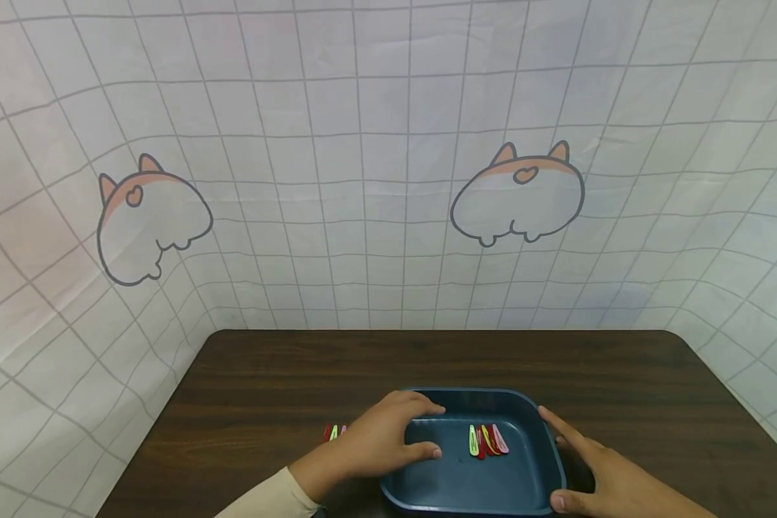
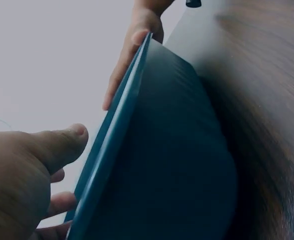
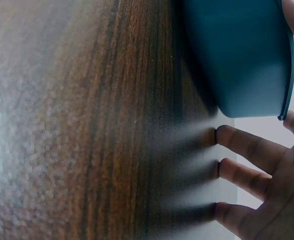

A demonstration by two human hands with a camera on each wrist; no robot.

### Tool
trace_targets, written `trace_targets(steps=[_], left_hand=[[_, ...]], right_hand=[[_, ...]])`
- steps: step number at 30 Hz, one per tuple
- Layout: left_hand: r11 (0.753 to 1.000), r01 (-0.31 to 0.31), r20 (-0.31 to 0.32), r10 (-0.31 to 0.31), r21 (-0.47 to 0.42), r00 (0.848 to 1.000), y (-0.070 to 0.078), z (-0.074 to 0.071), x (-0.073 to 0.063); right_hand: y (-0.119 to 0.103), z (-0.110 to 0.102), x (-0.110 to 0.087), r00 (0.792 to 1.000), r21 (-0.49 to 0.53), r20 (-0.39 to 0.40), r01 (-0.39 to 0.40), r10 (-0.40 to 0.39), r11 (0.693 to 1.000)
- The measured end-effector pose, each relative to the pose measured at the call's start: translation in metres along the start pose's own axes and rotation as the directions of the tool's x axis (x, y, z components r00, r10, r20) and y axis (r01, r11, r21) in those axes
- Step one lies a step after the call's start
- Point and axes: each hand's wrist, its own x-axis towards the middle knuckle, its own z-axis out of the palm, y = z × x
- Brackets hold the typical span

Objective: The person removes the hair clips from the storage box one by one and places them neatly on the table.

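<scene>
A dark blue rectangular tray (image 1: 427, 496) stands on the table. Inside it several snap hair clips (image 1: 485, 440) in light green, red, yellow and pink lie side by side. My left hand (image 1: 388, 435) reaches over the tray's left rim, thumb and fingers spread apart and holding nothing. In the left wrist view its thumb (image 2: 69, 142) is clear of the rim. At the tray's right side is my right hand (image 1: 598, 471), its forefinger and thumb by the rim. The right wrist view shows its other fingers (image 3: 247, 145) extended, with tips at the tabletop.
More hair clips (image 1: 334, 432), red, green and pink, lie on the dark wooden table (image 1: 265, 388) left of the tray, partly hidden by my left arm. A white gridded cloth (image 1: 337, 180) with cartoon animal prints surrounds the table's back and sides.
</scene>
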Motion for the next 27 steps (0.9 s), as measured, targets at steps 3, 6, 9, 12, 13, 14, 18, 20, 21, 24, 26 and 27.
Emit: trace_targets(steps=[3, 6, 9, 12, 13, 14, 18, 20, 21, 24, 26, 27], left_hand=[[0.999, 0.024, -0.016, -0.024, 0.030, 1.000, 0.005, 0.004, 0.005], [0.998, 0.040, -0.037, -0.038, 0.053, 0.999, 0.009, 0.008, 0.009], [0.997, 0.047, -0.048, -0.044, 0.064, 0.998, 0.013, 0.011, 0.012], [0.996, 0.052, -0.046, -0.049, 0.070, 0.998, 0.014, 0.013, 0.015], [0.996, 0.055, -0.041, -0.052, 0.072, 0.998, 0.014, 0.014, 0.016], [0.996, 0.057, -0.037, -0.054, 0.075, 0.998, 0.014, 0.015, 0.016], [0.994, 0.067, -0.018, -0.066, 0.088, 0.998, 0.016, 0.016, 0.020], [0.993, 0.076, -0.010, -0.075, 0.091, 0.997, 0.017, 0.018, 0.021], [0.993, 0.077, -0.007, -0.077, 0.092, 0.997, 0.018, 0.018, 0.022], [0.992, 0.078, -0.001, -0.078, 0.097, 0.997, 0.019, 0.022, 0.024], [0.992, 0.069, 0.000, -0.070, 0.108, 0.998, 0.018, 0.025, 0.026], [0.991, 0.066, 0.000, -0.066, 0.113, 0.998, 0.018, 0.027, 0.027]], right_hand=[[0.000, 0.000, 0.000, 1.000, -0.003, -0.004, 0.005, -0.005, 1.000], [0.000, 0.000, 0.001, 1.000, -0.004, -0.007, 0.011, -0.011, 1.000], [0.001, 0.000, 0.001, 1.000, 0.006, -0.001, 0.008, -0.008, 1.000], [0.001, 0.000, 0.001, 1.000, 0.026, 0.010, -0.005, 0.004, 1.000], [0.001, 0.000, 0.001, 1.000, 0.025, 0.010, -0.008, 0.008, 1.000], [0.001, 0.000, 0.000, 1.000, 0.026, 0.010, -0.011, 0.011, 1.000], [0.000, 0.001, -0.001, 0.999, 0.055, 0.020, -0.029, 0.028, 0.998], [-0.001, 0.001, -0.002, 0.999, 0.074, 0.028, -0.034, 0.032, 0.997], [-0.001, 0.002, -0.002, 0.999, 0.084, 0.031, -0.038, 0.035, 0.996], [-0.001, 0.002, -0.002, 0.999, 0.102, 0.038, -0.042, 0.039, 0.994], [-0.001, 0.003, -0.002, 0.999, 0.103, 0.039, -0.041, 0.037, 0.994], [-0.001, 0.003, -0.002, 0.999, 0.104, 0.039, -0.040, 0.036, 0.994]])
